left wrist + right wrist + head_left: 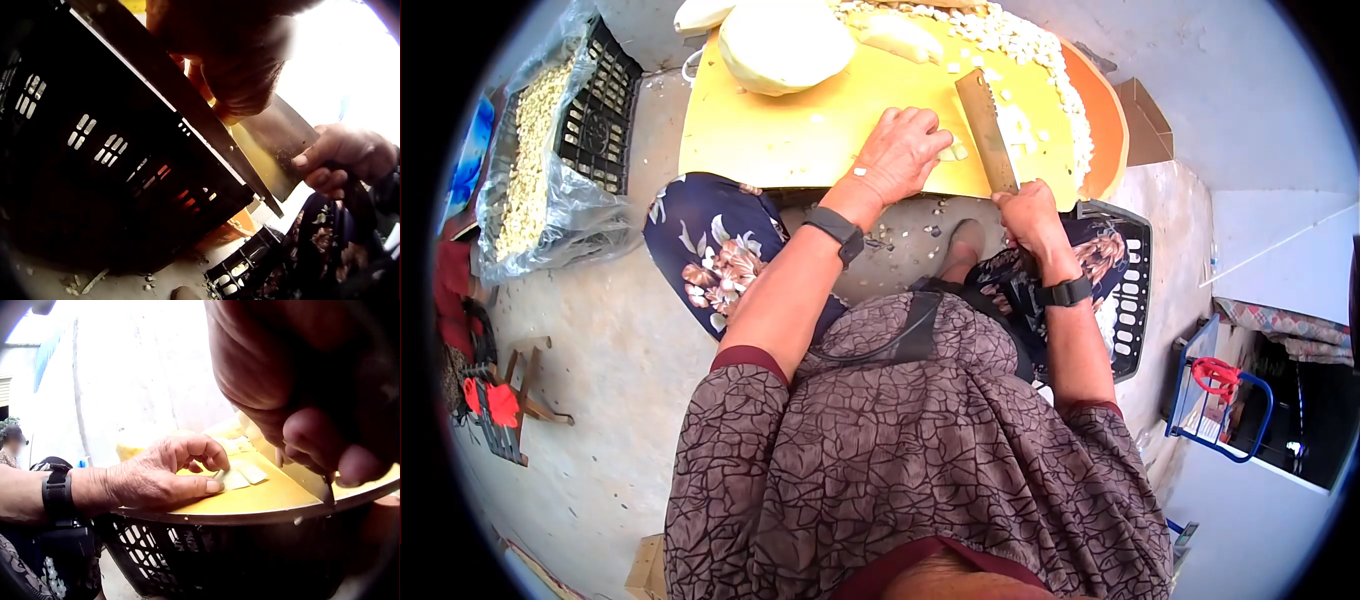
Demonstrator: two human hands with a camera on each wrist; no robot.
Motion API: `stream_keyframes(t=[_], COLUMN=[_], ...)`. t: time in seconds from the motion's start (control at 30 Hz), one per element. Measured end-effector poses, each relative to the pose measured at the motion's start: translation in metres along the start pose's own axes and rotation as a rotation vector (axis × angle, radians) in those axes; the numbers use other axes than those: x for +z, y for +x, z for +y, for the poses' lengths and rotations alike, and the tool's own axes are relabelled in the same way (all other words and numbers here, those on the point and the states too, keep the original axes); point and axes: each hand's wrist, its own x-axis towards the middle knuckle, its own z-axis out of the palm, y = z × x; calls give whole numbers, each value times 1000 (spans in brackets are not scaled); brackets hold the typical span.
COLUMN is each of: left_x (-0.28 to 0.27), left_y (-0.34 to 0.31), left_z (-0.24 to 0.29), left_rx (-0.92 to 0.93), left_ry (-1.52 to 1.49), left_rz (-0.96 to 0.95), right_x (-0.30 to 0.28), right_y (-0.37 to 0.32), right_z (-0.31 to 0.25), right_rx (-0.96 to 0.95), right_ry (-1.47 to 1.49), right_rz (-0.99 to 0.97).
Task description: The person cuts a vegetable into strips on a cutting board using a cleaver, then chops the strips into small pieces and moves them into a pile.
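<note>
In the head view, the left hand (903, 155) is over the yellow board (745, 145), fingers curled. The right wrist view shows the left thumb and index finger pinching the edge of pale cut slices (250, 473) lying flat near the board's rim. The right hand (1032, 215) grips the handle of a wide knife (988, 130), its blade angled over the board to the right of the slices. In the left wrist view, the right hand (350, 156) is curled round the handle; the blade (275, 140) shows beside the left hand (219, 56).
A large pale peeled piece (785, 45) sits at the board's far left. Small cut pieces (1075, 110) line its far right edge, beside an orange basin (1107, 120). A plastic-lined crate (605, 110) of small pieces stands at left; another black crate (1135, 290) is by the right leg.
</note>
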Motion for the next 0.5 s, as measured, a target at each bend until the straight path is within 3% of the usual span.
stream_keyframes(t=[0.17, 0.37, 0.5], left_x=[6, 0, -9], left_y=[-1, -1, -2], left_z=[5, 8, 1], left_rx=[34, 25, 1], left_ry=[-36, 45, 60], left_rz=[88, -37, -24], right_x=[-1, 2, -1], right_y=[-2, 0, -6], right_z=[0, 7, 1], right_rx=[-55, -57, -72], right_ry=[-22, 21, 46], right_rz=[-26, -29, -55])
